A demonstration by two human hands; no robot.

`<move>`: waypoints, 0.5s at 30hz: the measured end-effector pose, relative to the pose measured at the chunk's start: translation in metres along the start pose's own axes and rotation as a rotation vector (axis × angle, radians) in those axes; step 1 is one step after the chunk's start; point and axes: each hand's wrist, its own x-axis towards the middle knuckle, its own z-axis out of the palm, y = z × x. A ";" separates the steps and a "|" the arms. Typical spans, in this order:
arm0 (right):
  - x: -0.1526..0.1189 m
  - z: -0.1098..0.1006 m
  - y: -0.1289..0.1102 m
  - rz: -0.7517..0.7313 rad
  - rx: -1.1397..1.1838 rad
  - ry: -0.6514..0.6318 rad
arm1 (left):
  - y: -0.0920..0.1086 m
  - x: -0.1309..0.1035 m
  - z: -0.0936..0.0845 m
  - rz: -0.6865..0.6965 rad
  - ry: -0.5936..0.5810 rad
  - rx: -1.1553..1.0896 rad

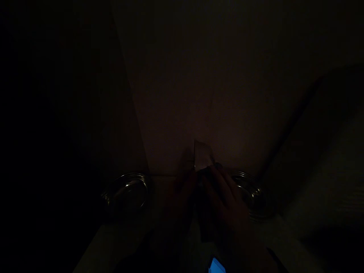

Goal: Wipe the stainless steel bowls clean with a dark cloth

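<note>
The view is very dark. My right hand point(227, 199) is near the lower middle, its fingers bent and close together over a dark object I cannot make out. A small pale piece with straight edges point(203, 156) stands up just beyond the fingertips, possibly paper or a flap. On the other side of it is my left hand point(183, 187), mostly lost in shadow, its fingers not clear. One shiny round metal dish point(131, 186) lies left of my hands. Another shiny metal dish point(253, 191) is partly hidden behind my right hand.
A flat brownish surface point(176, 106) extends beyond my hands, with a straight edge along its left. At the bottom edge a small lit blue screen point(217, 266) shows. A dark curved shape point(307, 125) borders the right side. Deep shadow covers the far left.
</note>
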 end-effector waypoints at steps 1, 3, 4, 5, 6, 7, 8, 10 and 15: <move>0.000 0.000 0.000 -0.004 -0.004 0.004 | 0.000 0.000 0.000 0.018 0.000 0.003; -0.001 0.001 -0.001 -0.025 -0.004 0.001 | 0.003 0.001 -0.001 0.080 -0.013 0.005; -0.002 0.002 -0.002 -0.036 -0.001 -0.009 | 0.005 0.001 -0.002 0.116 -0.020 -0.001; -0.004 0.004 -0.004 -0.045 0.002 -0.016 | 0.007 0.001 -0.002 0.147 -0.026 -0.006; -0.005 0.005 -0.006 -0.053 0.003 -0.020 | 0.009 0.001 -0.003 0.166 -0.034 -0.005; -0.006 0.007 -0.007 -0.064 0.002 -0.018 | 0.010 0.001 -0.003 0.181 -0.039 -0.005; -0.007 0.008 -0.009 -0.074 -0.002 -0.007 | 0.012 0.001 -0.003 0.191 -0.040 -0.006; -0.008 0.010 -0.010 -0.083 -0.009 0.022 | 0.013 0.001 -0.003 0.197 -0.046 -0.004; -0.004 0.008 -0.003 -0.047 0.012 0.011 | 0.008 0.000 0.002 0.184 -0.071 -0.003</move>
